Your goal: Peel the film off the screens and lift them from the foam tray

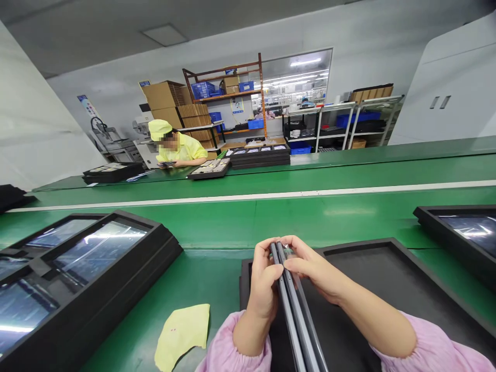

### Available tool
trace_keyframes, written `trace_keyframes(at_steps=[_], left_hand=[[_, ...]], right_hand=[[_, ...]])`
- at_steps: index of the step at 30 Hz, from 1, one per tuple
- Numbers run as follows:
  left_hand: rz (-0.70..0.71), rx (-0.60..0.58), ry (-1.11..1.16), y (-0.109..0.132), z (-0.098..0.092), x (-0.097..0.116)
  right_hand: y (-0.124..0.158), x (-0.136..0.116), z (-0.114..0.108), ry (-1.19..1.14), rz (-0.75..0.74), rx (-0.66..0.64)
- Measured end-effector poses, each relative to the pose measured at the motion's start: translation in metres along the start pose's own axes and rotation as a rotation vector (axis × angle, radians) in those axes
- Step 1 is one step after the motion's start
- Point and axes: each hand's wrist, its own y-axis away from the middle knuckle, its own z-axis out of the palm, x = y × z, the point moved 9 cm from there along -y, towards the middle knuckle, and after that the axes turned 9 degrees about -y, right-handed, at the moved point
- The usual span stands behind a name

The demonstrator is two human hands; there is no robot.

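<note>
Both my hands hold a thin dark grey tablet-like device point(298, 320) edge-on, its long side running toward me. My left hand point(264, 283) wraps the left face near the far end, fingers curled over the top corner. My right hand point(315, 268) grips the right face at the same end, fingers pinched on the edge. The device hovers over an empty black foam tray point(387, 279) directly in front of me.
A stack of black trays point(89, 279) with glossy screens lies at left, another tray point(461, 232) at right. A yellow cloth point(183, 333) lies on the green bench. Across the green conveyor point(271, 206), a person in yellow point(176, 147) works beside more trays.
</note>
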Motion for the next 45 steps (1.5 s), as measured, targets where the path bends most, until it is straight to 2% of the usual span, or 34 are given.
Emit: trace_keyframes(at_steps=[6, 14, 23, 30, 38, 45], left_hand=[[0.038, 0.003, -0.010, -0.001, 0.000, 0.003], [0.034, 0.014, -0.010, 0.001, 0.006, 0.009], [0.058, -0.031, -0.020, 0.001, 0.012, 0.014], [0.080, -0.114, -0.012, 0.003, 0.018, 0.015], [0.075, -0.089, -0.026, 0.004, 0.020, 0.014], [0.073, -0.057, -0.041, 0.004, 0.017, 0.017]], right_hand=[[0.002, -0.003, -0.006, 0.040, -0.021, 0.040], [0.003, -0.008, -0.012, 0.028, -0.043, 0.028], [0.008, -0.015, -0.012, 0.052, -0.080, 0.056], [0.018, -0.015, -0.011, 0.029, -0.089, -0.014], [0.022, -0.016, -0.009, -0.005, -0.095, -0.012], [0.023, -0.012, -0.012, 0.031, -0.108, 0.064]])
